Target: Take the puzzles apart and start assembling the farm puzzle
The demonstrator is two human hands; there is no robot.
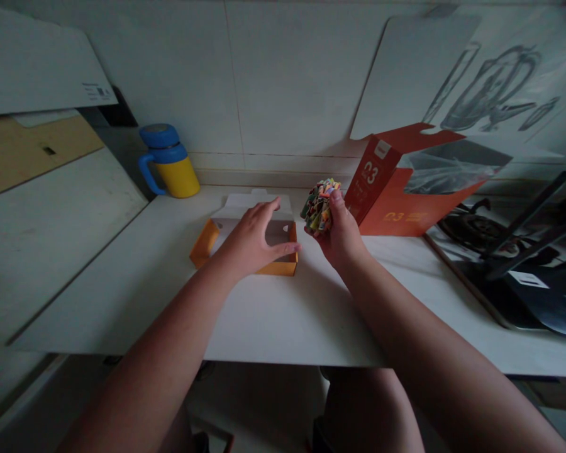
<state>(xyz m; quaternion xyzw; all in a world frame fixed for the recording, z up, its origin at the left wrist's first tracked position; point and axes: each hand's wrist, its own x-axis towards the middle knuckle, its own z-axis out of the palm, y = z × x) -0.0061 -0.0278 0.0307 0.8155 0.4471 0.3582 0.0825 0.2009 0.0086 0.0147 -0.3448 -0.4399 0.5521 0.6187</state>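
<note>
My right hand (340, 231) is wrapped round a thick bunch of thin, many-coloured pieces (318, 211), its thumb pressed along the side. The bunch has a ragged edge, and I cannot tell what exactly the pieces are. Left of it, my left hand (251, 242) hovers with thumb and fingers apart and nothing between them. Below that hand an orange box (279, 268) with a white inside lies on the white counter, its lid flap folded back towards the wall. My left hand and forearm hide part of the box's interior.
A blue and yellow jug (177, 167) stands at the back left by the wall. To the right sits an open red-orange carton (400, 207) with clear plastic inside. Beyond it are a gas stove (481, 226) and black bars. The white counter (283, 321) ends near my knees.
</note>
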